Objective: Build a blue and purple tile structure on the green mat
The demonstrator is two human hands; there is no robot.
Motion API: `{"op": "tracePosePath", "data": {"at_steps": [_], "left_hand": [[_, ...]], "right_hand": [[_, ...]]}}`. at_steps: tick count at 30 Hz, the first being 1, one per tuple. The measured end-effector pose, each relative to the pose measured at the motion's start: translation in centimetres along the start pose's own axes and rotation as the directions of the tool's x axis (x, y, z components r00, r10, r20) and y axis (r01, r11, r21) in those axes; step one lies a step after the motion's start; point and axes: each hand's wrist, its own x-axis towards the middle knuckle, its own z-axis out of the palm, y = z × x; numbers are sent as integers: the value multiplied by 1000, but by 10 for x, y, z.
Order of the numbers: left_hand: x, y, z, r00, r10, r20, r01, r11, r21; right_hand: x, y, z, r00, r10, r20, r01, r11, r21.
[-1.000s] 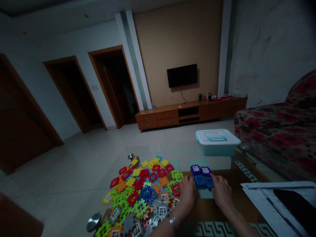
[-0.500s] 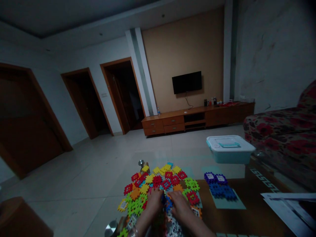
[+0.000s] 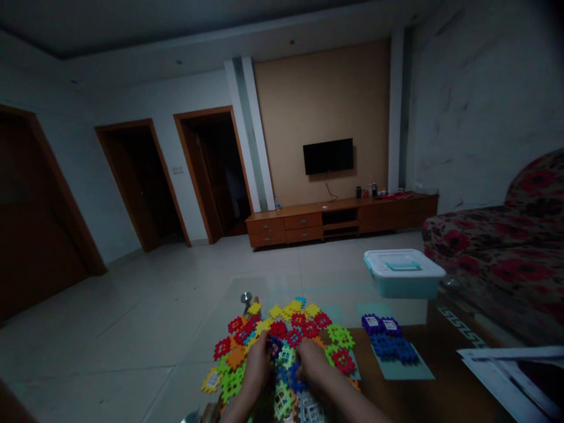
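Glass-topped table (image 3: 445,382), heap of toy tiles (image 3: 286,341) (many colours), lidded box (image 3: 403,272), papers (image 3: 511,376)

home living room: wall tv (image 3: 328,155), wooden tv cabinet (image 3: 341,217), floral sofa (image 3: 497,247), tiled floor (image 3: 132,317).

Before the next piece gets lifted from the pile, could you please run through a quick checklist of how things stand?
1. Both hands in view: ok. Left hand and right hand rest on the pile of colourful interlocking pieces.
2. A piece firmly gripped: cannot tell; fingers are buried among the pieces.
3. Blue and purple assembly free of the hands: ok, lying apart to the right on a pale mat.
4. Lidded storage box shut: ok.
5. Papers away from the pile: ok.
6. Lighting: not ok, room is dim.
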Motion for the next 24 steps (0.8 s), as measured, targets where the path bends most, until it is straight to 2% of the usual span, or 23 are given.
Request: {"op": "tracePosePath", "data": {"at_steps": [2, 4, 6, 8, 9, 11, 13, 15, 18, 20, 24], "left_hand": [[5, 1, 2, 998, -29, -61, 26, 999, -39], [11, 8, 11, 995, -61, -74, 53, 993, -106], [15, 22, 26, 996, -89, -14, 84, 976, -202], [18, 43, 47, 992, -85, 96, 110, 948, -299], [19, 55, 61, 985, -78, 154, 125, 936, -329], [19, 80, 91, 968, -65, 242, 148, 927, -344], [18, 104, 125, 956, -50, 289, 147, 934, -325], [19, 124, 159, 946, -42, 320, 144, 942, -302], [21, 148, 204, 933, -31, 358, 129, 958, -254], [24, 159, 226, 932, -13, 362, 94, 974, -208], [28, 171, 246, 937, 48, 346, -13, 995, -100]], "right_hand": [[-5, 8, -12, 999, 26, -25, -25, 999, 27], [-16, 24, -30, 995, 47, -91, -42, 998, 53], [-32, 53, -52, 980, 67, -189, -49, 994, 96], [-51, 92, -75, 941, 125, -314, -62, 977, 202], [-62, 113, -86, 906, 182, -383, -75, 958, 278], [-81, 156, -107, 795, 353, -494, -152, 903, 401], [-96, 192, -123, 691, 482, -538, -237, 855, 462], [-105, 218, -134, 642, 546, -538, -298, 824, 481], [-110, 239, -142, 635, 579, -512, -351, 806, 476], [-109, 247, -144, 643, 582, -498, -359, 803, 475], [-106, 253, -142, 645, 603, -468, -377, 785, 492]]}}
